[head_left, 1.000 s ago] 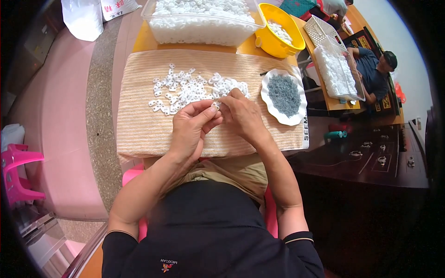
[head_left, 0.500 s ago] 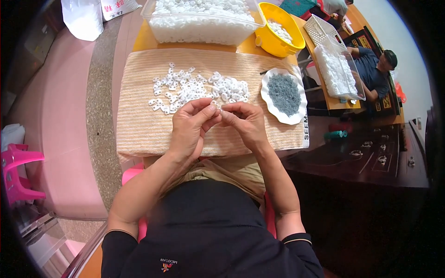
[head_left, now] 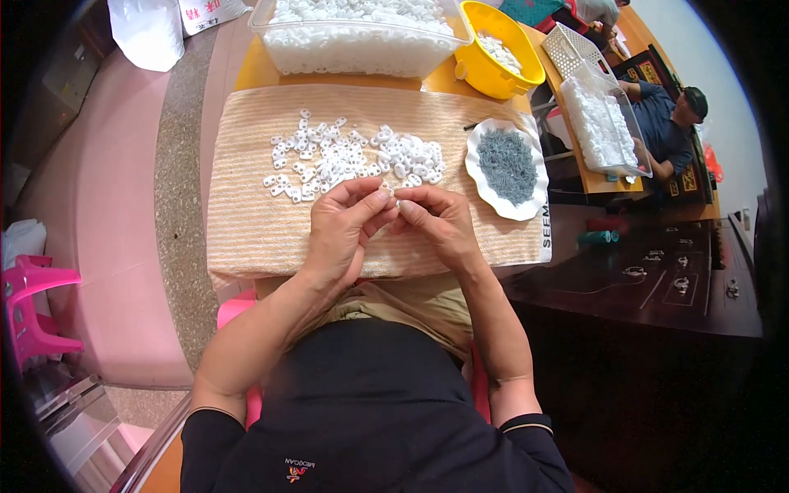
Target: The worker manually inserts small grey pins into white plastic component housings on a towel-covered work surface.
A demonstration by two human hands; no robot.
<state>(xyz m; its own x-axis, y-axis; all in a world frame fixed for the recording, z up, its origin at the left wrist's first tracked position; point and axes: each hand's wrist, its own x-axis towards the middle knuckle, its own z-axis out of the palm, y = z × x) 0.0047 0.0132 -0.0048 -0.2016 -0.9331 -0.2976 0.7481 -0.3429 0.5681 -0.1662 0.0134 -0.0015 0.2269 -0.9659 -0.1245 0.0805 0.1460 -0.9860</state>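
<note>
Over a striped beige towel [head_left: 246, 234], my left hand [head_left: 345, 226] and my right hand [head_left: 444, 226] meet fingertip to fingertip. Both are closed in a pinch around a small white plastic piece [head_left: 389, 188], mostly covered by the fingers. Just beyond them lies a loose pile of white two-holed plastic pieces [head_left: 333, 158]. To its right, a second heap of rounded white pieces [head_left: 409, 154] touches it. Right of the heaps stands a white scalloped plate [head_left: 519, 213] filled with small grey pieces [head_left: 506, 167].
At the table's far side are a clear bin [head_left: 357, 59] full of white pieces and a yellow basin [head_left: 530, 80]. Another person [head_left: 657, 123] sits at the right beside a second clear bin [head_left: 604, 127]. A pink stool [head_left: 37, 308] stands on the left. Dark furniture [head_left: 625, 287] borders the right.
My hands stay together over the towel, with the fingertips shifted slightly. A bit more of the white piece shows between them. The heaps look unchanged.
</note>
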